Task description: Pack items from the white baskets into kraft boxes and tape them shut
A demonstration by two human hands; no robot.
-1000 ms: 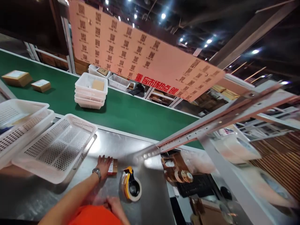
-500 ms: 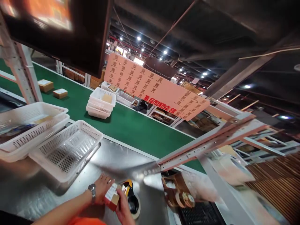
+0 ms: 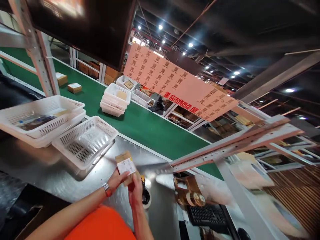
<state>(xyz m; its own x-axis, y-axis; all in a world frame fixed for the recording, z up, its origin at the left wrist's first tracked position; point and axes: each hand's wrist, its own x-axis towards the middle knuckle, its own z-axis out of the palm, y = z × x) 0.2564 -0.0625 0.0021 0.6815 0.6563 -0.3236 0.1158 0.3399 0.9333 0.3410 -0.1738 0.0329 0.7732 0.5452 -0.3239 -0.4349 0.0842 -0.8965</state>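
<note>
A small brown cardboard box [image 3: 125, 165] with a white label is raised above the steel bench [image 3: 62, 176]. My left hand [image 3: 117, 179], a watch on its wrist, grips the box from below. My right hand [image 3: 135, 189] holds it from the near side, fingers closed on it. Just behind my right hand a yellow and black tape dispenser [image 3: 145, 195] rests on the bench, partly hidden. An empty white perforated basket [image 3: 85, 141] lies left of my hands.
Stacked white baskets [image 3: 37, 118] stand at the left, one with items inside. On the green conveyor [image 3: 147, 128] sit a stack of baskets [image 3: 115, 99] and two small cartons [image 3: 74, 87]. A tilted metal rail [image 3: 235, 143], tape rolls [image 3: 191, 196] and a keyboard [image 3: 205, 215] lie to the right.
My left hand lifted the small box off the bench and my right hand joined it. The box is now raised higher with its label facing up. The camera tilted upward.
</note>
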